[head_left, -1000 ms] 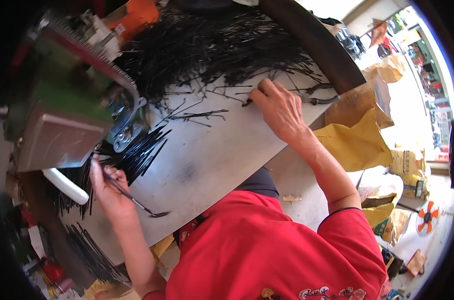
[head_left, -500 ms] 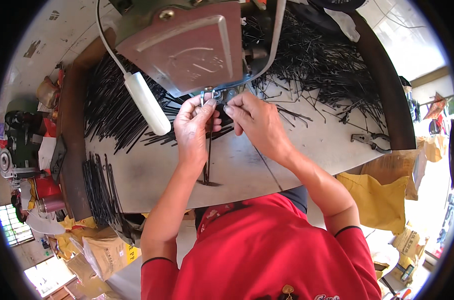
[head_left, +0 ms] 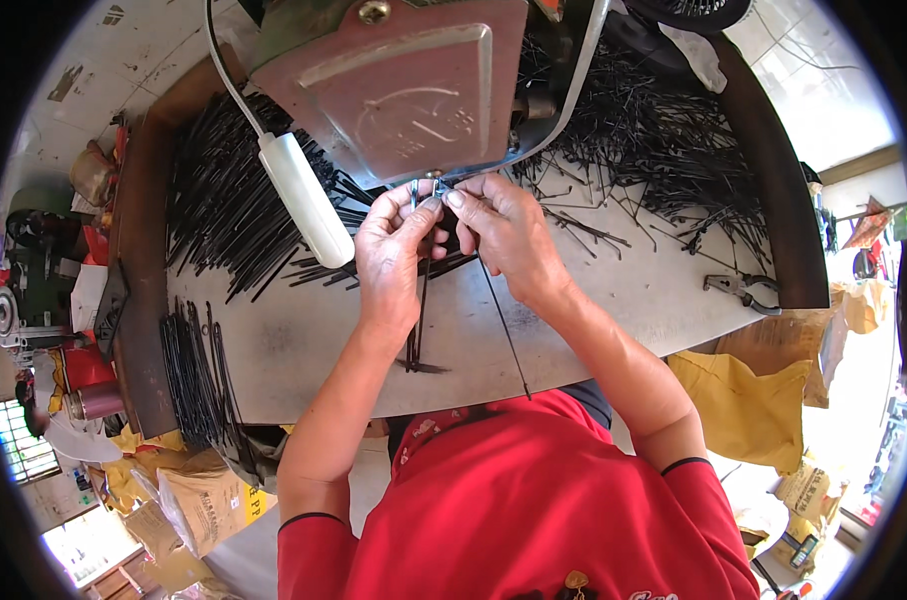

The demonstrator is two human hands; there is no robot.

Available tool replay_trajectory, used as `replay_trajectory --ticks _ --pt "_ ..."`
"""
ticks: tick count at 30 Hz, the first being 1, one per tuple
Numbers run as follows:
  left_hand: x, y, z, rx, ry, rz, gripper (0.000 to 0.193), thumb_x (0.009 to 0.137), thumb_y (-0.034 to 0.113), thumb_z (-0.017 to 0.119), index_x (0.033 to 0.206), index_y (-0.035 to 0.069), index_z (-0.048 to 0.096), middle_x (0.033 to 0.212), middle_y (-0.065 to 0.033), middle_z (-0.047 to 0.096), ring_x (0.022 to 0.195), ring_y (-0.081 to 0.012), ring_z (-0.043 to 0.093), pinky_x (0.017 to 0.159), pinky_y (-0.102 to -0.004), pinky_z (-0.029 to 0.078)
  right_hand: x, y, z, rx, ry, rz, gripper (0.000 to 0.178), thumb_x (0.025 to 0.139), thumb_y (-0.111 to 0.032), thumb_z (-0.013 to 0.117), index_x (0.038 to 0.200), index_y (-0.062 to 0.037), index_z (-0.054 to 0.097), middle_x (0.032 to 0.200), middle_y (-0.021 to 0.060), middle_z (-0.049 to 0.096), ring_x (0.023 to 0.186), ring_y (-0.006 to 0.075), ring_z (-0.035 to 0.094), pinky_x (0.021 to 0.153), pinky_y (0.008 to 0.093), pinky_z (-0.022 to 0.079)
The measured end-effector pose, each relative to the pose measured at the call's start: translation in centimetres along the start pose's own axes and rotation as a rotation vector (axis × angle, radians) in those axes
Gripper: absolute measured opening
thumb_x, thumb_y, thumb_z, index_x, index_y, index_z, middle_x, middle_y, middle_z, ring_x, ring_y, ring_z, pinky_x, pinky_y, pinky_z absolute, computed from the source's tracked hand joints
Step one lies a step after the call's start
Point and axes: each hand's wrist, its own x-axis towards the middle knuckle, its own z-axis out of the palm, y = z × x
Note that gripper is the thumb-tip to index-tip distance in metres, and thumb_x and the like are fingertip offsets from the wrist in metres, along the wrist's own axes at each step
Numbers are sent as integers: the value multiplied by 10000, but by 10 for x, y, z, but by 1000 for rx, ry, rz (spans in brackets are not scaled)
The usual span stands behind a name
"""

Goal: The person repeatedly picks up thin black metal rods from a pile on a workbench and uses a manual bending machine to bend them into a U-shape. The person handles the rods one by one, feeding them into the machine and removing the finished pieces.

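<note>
Both hands meet right under the lower edge of a machine head [head_left: 404, 100] with a dull red cover. My left hand [head_left: 394, 255] is closed, thumb against fingers, beside a small shiny metal piece [head_left: 415, 192]; I cannot tell whether that piece is held or part of the machine. Thin black rods [head_left: 421, 320] hang down from this hand to the tabletop. My right hand [head_left: 514, 240] pinches the upper end of another thin black rod [head_left: 504, 325], which slants toward my red shirt. The fingertips of both hands nearly touch, and the rod's upper end is hidden by them.
A white lamp [head_left: 307, 200] hangs left of my hands. Piles of black rods [head_left: 244, 215] cover the table's far left, with hooked rods [head_left: 664, 150] at far right. A smaller bundle [head_left: 196, 375] lies near left. Pliers [head_left: 742, 290] rest by the right edge.
My right hand has moved left, closer to my left hand. The rod in it has swung to a steeper slant. The machine and lamp appear slightly further right in the view.
</note>
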Motion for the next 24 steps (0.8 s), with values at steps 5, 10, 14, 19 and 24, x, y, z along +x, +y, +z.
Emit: replay_trajectory --ticks 5,10,14,19,24 --pt "0 0 0 -24 -1 -14 180 883 74 621 1053 20 599 809 -23 622 634 -73 571 550 -199 458 0 -3 0 43 -10 9 180 935 -155 520 939 9 596 593 29 545 445 75 446 368 236 342" --pt "0 0 1 -18 6 -26 181 880 75 627 1051 23 599 806 -22 621 634 -73 572 542 -198 455 0 -4 -1 80 -21 16 166 932 -136 529 957 10 602 595 22 539 453 65 441 365 227 326" --pt "0 1 2 -24 13 -33 180 879 77 631 1049 27 600 801 -20 619 636 -74 575 541 -198 454 0 -5 -2 139 -32 19 157 925 -121 548 980 11 612 596 14 535 456 55 433 360 218 306" --pt "0 1 2 -27 19 -38 182 878 82 636 1049 28 602 803 -20 619 641 -76 578 548 -197 459 2 -1 -5 205 -56 5 157 926 -123 557 977 14 613 616 17 538 460 47 430 355 209 289" --pt "-2 2 4 -55 34 -64 183 880 81 636 1052 29 602 808 -20 620 644 -78 582 551 -199 465 0 -4 -4 245 -84 17 172 926 -138 564 975 21 607 636 23 544 459 46 433 355 197 279"
